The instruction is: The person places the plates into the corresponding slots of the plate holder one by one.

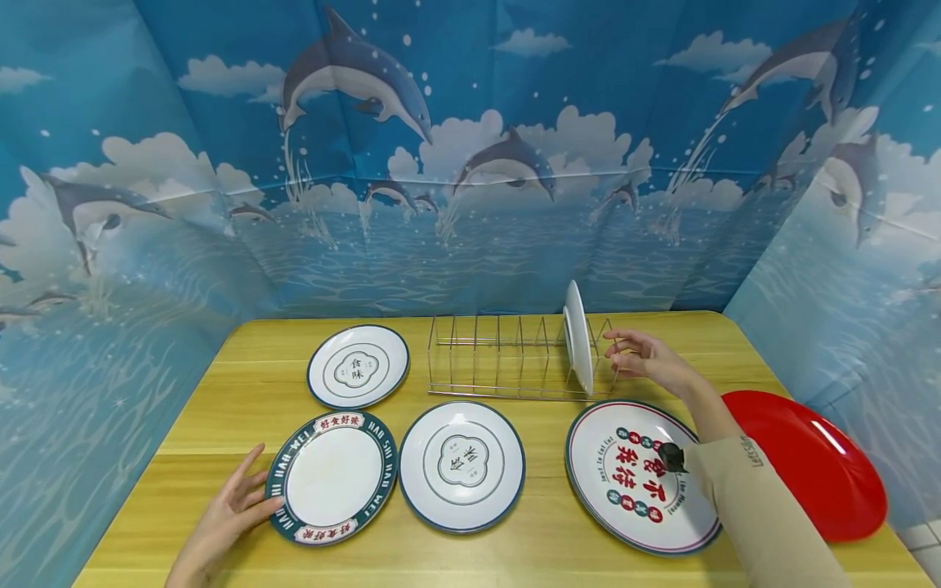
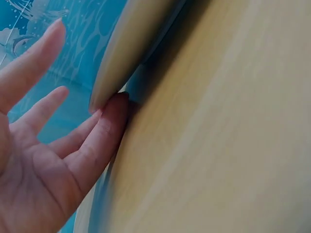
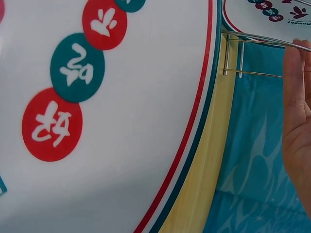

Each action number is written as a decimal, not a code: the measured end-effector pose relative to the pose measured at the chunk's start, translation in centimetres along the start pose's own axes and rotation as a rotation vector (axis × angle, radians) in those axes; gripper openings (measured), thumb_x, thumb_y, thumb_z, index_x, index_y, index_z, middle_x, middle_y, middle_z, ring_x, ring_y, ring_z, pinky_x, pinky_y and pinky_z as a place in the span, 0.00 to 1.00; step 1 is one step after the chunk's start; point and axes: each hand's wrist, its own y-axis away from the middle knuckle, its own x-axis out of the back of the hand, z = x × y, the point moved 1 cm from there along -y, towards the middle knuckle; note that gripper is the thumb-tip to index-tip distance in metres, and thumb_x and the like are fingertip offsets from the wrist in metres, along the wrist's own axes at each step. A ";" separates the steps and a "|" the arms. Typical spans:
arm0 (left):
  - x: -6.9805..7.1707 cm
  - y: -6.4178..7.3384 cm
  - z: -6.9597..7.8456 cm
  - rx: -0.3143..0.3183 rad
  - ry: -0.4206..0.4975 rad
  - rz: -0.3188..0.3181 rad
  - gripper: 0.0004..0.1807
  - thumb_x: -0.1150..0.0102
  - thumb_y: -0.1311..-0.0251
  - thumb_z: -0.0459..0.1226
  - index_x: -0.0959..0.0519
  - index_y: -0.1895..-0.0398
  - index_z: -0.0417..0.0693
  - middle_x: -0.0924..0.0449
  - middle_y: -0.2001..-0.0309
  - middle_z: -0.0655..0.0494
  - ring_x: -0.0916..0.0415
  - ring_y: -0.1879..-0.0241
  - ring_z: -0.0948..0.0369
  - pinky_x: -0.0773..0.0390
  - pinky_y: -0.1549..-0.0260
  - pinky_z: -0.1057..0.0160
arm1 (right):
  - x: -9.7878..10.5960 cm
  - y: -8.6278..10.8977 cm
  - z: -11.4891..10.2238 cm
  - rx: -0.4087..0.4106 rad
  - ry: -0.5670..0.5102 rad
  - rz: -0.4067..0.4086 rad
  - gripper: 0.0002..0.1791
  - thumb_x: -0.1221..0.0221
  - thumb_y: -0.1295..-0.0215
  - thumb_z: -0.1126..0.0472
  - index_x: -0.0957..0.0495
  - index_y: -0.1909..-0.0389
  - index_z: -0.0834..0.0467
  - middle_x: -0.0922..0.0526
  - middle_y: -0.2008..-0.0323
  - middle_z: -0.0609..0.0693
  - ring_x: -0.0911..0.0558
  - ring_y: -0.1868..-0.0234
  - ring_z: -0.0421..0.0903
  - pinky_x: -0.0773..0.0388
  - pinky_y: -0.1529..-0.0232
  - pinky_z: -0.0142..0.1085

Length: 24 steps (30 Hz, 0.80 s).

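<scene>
The green-rimmed plate (image 1: 338,479) lies flat to the front left of the rack (image 1: 521,359); it is round, so no long axis decides the grip, and what counts, I judge, is its left rim, on the side away from the rack; the left hand (image 1: 235,510) is far the nearer, with the plate just to the right of its fingers; a digit touches that rim, the fingers spread, clamped on nothing.

The standing plate (image 1: 578,339) is on edge in the rack, near the right end, its disc running front to back and its printed face turned toward the right hand (image 1: 650,359); that hand is at the rack's right end, fingers loosely apart with no plate between them; whether a fingertip touches the wire I cannot tell.

In front of the rack is a small blue-rimmed plate (image 1: 462,467); another blue-rimmed plate (image 1: 358,367) is left of the rack; the large lettered plate (image 1: 625,490) lies to its front right, with the red plate (image 1: 816,465) farther right.
</scene>
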 end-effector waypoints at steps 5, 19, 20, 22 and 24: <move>-0.2 -0.6 0.0 -0.010 0.007 -0.039 0.49 0.36 0.48 0.35 0.55 0.28 0.53 0.44 0.37 0.34 0.28 0.53 0.64 0.25 0.59 0.72 | -0.1 0.0 -0.1 0.000 0.004 -0.001 0.19 0.47 0.34 0.62 0.36 0.43 0.53 0.30 0.54 0.63 0.22 0.58 0.48 0.21 0.54 0.39; -0.5 -1.1 0.1 -0.010 -0.011 -0.014 0.46 0.31 0.56 0.32 0.45 0.32 0.41 0.38 0.42 0.36 0.27 0.59 0.65 0.21 0.63 0.69 | 0.0 0.0 0.0 -0.004 -0.001 0.000 0.19 0.47 0.34 0.62 0.36 0.43 0.51 0.29 0.54 0.60 0.22 0.58 0.47 0.21 0.54 0.39; -0.5 -1.2 0.1 -0.007 0.024 -0.011 0.46 0.32 0.55 0.30 0.45 0.32 0.42 0.39 0.42 0.37 0.27 0.59 0.66 0.21 0.62 0.68 | 0.0 0.0 0.0 -0.001 0.000 0.000 0.19 0.47 0.34 0.62 0.36 0.43 0.51 0.29 0.54 0.61 0.22 0.58 0.47 0.21 0.54 0.39; -0.5 -1.2 0.1 0.002 0.078 -0.014 0.45 0.33 0.53 0.29 0.45 0.31 0.44 0.40 0.43 0.38 0.27 0.59 0.67 0.21 0.61 0.68 | 0.1 0.0 0.2 0.008 0.002 -0.002 0.19 0.47 0.34 0.62 0.35 0.43 0.52 0.29 0.54 0.62 0.22 0.58 0.48 0.21 0.55 0.39; -0.5 -1.3 0.0 0.025 0.127 -0.014 0.44 0.35 0.52 0.29 0.45 0.31 0.48 0.40 0.42 0.38 0.27 0.58 0.66 0.22 0.60 0.68 | 0.1 0.0 0.3 0.022 0.009 -0.008 0.20 0.48 0.33 0.62 0.36 0.42 0.54 0.30 0.53 0.63 0.22 0.58 0.49 0.21 0.55 0.38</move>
